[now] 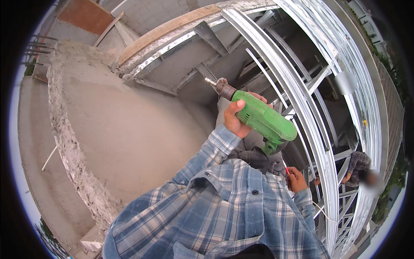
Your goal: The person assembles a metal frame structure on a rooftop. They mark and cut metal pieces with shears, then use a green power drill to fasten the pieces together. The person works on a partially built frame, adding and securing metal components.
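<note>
My left hand is closed around the body of a green power drill, with the thumb on its near side and fingertips showing over the far side. The drill's dark chuck points up and to the left, a silver bit in its end. Low on the right, beside my waist, my right hand has its fingers curled around a small red object. Too little of that object shows to tell its kind.
A rough-edged concrete wall rises on my left. Long silver metal beams curve down my right side, with dark gaps between them. A wooden board lies along the far edge. Another person is among the beams at the right.
</note>
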### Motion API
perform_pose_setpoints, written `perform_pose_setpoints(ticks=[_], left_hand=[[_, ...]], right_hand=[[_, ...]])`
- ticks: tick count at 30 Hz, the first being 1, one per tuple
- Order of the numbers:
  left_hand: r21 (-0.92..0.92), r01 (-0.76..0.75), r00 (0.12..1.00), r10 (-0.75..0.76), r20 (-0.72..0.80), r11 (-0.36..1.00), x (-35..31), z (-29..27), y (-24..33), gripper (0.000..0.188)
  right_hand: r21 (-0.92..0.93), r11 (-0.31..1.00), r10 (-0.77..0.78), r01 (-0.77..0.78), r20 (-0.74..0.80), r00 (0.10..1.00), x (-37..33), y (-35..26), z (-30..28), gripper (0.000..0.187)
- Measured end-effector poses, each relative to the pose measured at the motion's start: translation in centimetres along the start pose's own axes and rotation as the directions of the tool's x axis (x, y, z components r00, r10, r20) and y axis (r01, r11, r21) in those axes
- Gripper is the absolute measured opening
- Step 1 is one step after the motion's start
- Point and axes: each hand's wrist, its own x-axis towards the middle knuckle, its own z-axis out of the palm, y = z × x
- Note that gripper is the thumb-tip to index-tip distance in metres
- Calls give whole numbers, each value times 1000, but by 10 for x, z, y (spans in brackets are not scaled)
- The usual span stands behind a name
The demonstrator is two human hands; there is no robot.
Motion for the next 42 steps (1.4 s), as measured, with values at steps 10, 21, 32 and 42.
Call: perform_pose_setpoints(ticks=[10, 21, 32, 42], left_hand=[[-46, -38, 999, 39, 15, 998, 3, -17, -1, 66], [-93, -13, 1000, 15, 12, 996, 0, -15, -3, 67], [-12, 56, 998, -56, 40, 998, -5, 6, -5, 62], [13, 36, 998, -37, 57, 999, -7, 9, 3, 62]], right_hand=[[-221, 965, -173, 139, -144, 974, 19, -12, 17, 39], [-402, 915, -135, 40, -211, 968, -19, -45, 19, 32], [-449, 887, -172, -111, -542, 822, 34, -14, 43, 15], [425, 801, -176, 421, -506, 844, 64, 4, 36, 43]])
